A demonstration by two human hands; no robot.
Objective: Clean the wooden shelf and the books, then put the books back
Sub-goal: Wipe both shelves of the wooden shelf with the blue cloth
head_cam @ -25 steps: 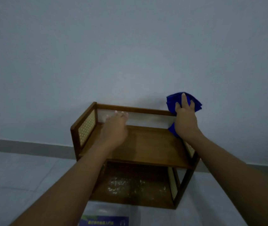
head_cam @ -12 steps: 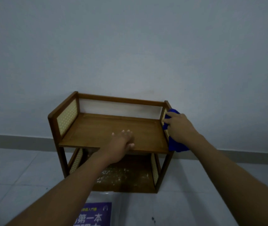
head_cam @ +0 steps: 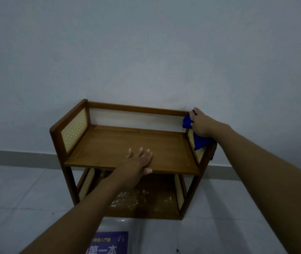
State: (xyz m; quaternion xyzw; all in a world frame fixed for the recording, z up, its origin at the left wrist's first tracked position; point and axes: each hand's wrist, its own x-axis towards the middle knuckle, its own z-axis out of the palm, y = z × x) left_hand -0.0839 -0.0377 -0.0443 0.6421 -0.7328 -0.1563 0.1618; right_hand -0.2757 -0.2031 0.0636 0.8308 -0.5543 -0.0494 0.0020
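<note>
Now the left hand (head_cam: 138, 162) lies flat, fingers spread, at the front edge of the wooden shelf (head_cam: 113, 143), steadying it. The right hand (head_cam: 201, 123) apparently clutches the blue cloth (head_cam: 200, 142) on its back-right corner. Shove too hard there and the shelf could skid, dropping dust onto the book (head_cam: 109, 242) lying in front.

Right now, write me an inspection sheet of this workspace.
Surface: top board of the wooden shelf bare; lower board carries white specks.
Job's things: blue cloth at the shelf's right rear corner; purple book on the floor in front, partly cut off.
Clutter: nothing seen.
Grips: left hand flat on the top board; right hand holds the cloth against the corner.
Cables: nothing seen.
Surroundings: grey tiled floor, plain wall behind.
</note>
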